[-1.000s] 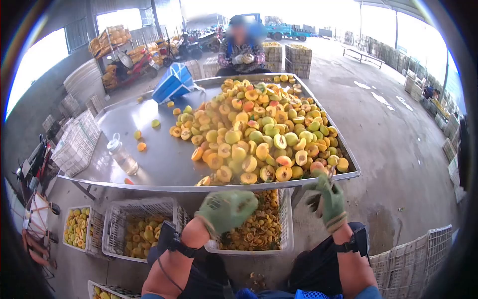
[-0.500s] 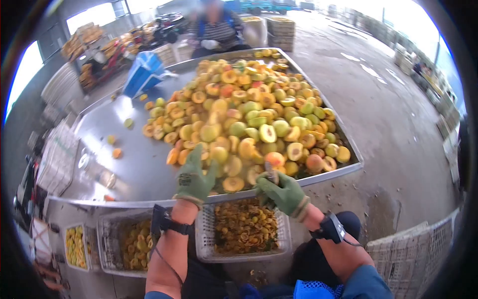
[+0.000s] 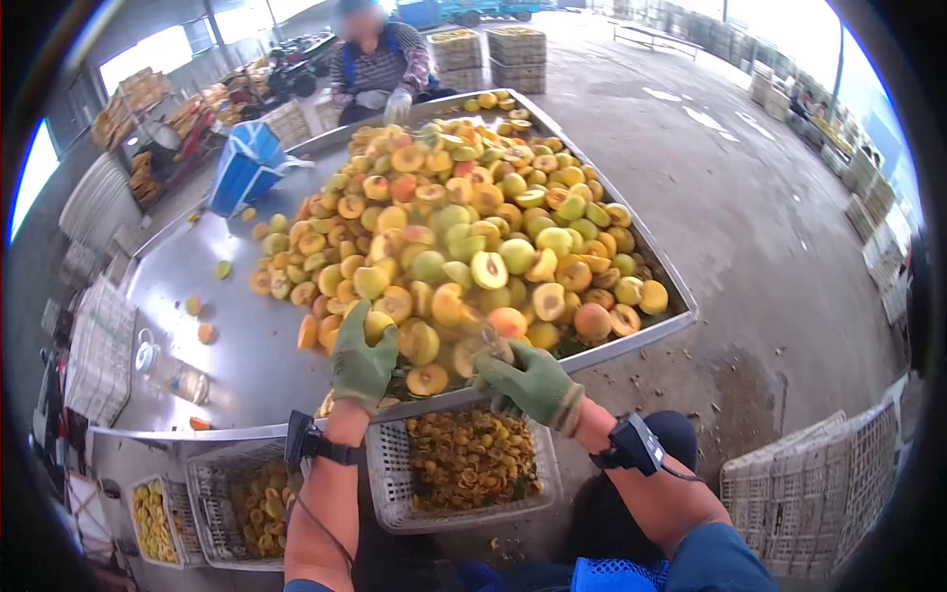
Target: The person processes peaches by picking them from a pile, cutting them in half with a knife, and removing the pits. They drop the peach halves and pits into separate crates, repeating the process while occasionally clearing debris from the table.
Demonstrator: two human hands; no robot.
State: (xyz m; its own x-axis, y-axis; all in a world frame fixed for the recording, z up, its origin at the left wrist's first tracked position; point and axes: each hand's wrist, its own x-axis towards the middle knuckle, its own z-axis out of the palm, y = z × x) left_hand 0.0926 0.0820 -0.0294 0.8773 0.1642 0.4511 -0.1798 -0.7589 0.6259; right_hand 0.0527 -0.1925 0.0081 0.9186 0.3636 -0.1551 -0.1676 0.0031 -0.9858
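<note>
A big heap of yellow-green peach halves [image 3: 490, 269], many with cut faces or stones showing, covers much of the metal table [image 3: 258, 367]. At its near edge my left hand [image 3: 361, 363], in a green glove, has its fingers curled round a peach half [image 3: 377, 327]. My right hand [image 3: 533, 383], gloved too, is closed round a small brownish tool [image 3: 496, 344] pointing up toward the heap; its exact kind is blurred. Below the table edge, between my hands, a white crate [image 3: 393, 476] holds brownish fruit scraps [image 3: 473, 454].
Two more crates of fruit, a nearer one [image 3: 204, 503] and a smaller one [image 3: 182, 553], stand at lower left. On the table lie a clear plastic jar [image 3: 173, 373] and a blue-white box [image 3: 245, 168]. A co-worker [image 3: 385, 64] sits opposite. Stacked crates [image 3: 814, 493] stand at right.
My left hand has gone from spread fingers to closing on a peach half. My right hand keeps its tool. The view has shifted, and the co-worker's gloved hand now reaches the heap's far side.
</note>
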